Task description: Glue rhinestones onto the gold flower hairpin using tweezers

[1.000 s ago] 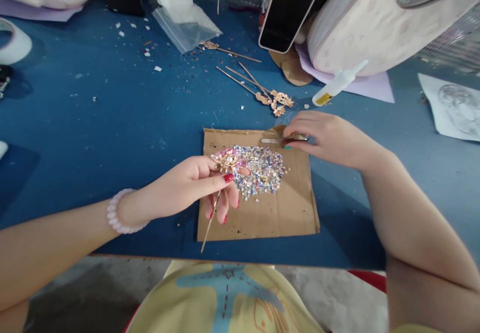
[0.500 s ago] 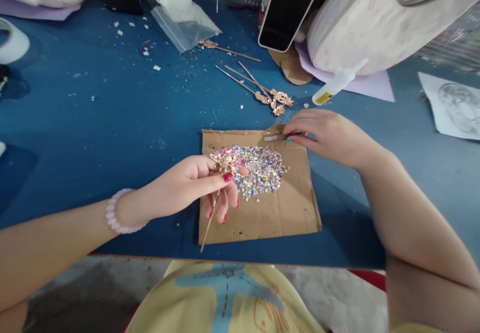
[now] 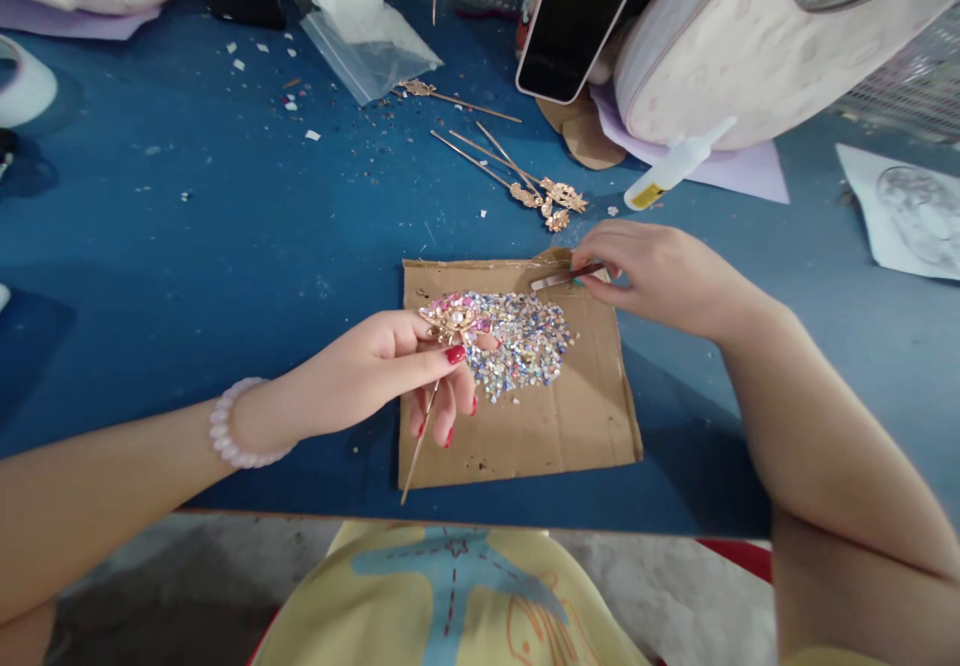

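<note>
My left hand [image 3: 382, 371] pinches a gold hairpin [image 3: 442, 341] by its flower head, which carries pink stones and a pearl; its long stem slants down past the fingers. A pile of small iridescent rhinestones [image 3: 521, 336] lies on a brown cardboard sheet [image 3: 540, 426] just right of the flower. My right hand [image 3: 656, 271] is closed on a thin stick-like tool [image 3: 559, 277] at the cardboard's top right corner, its pale tip pointing left over the cardboard.
Several bare gold hairpins [image 3: 517, 181] lie on the blue table [image 3: 187, 246] behind the cardboard. A white glue bottle [image 3: 675, 168], a dark phone [image 3: 574, 21], a pale pouch [image 3: 742, 46], a plastic bag [image 3: 367, 36] and a paper sheet [image 3: 904, 211] sit along the back.
My right hand has lifted the tool's handle end slightly, so the stick now tilts instead of lying flat. My left hand and the hairpin have stayed put.
</note>
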Available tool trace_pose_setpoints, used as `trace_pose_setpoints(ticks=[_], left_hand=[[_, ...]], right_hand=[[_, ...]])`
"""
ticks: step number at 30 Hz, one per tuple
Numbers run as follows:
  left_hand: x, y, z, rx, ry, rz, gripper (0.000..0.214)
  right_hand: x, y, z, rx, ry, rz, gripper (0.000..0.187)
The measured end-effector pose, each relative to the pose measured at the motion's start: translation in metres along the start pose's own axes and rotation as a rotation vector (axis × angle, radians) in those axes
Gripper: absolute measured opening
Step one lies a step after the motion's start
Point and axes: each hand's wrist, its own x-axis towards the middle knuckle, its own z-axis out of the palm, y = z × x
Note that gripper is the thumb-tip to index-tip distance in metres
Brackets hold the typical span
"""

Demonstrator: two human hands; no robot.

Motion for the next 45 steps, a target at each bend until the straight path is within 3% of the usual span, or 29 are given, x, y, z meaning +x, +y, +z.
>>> trace_pose_setpoints(ticks=[14,29,38,45], left_hand=[[0.000,-0.001,-0.001,0.016,0.006,-0.003,0.023],[0.001,0.000,-0.001,0.023,0.013,-0.014,0.021],[0.000,0.000,-0.001,0.023,0.008,-0.014,0.022],[0.000,0.000,0.000,0.033,0.017,-0.014,0.022]], right_hand=[[0.001,-0.001,-0.004,-0.006,0.011,-0.035,0.036],[0.000,-0.006,-0.006,-0.163,-0.005,-0.072,0.031],[-0.002,-0.010,-0.006,-0.243,0.069,-0.087,0.036],[0.000,-0.016,-0.012,-0.145,0.165,-0.002,0.028]])
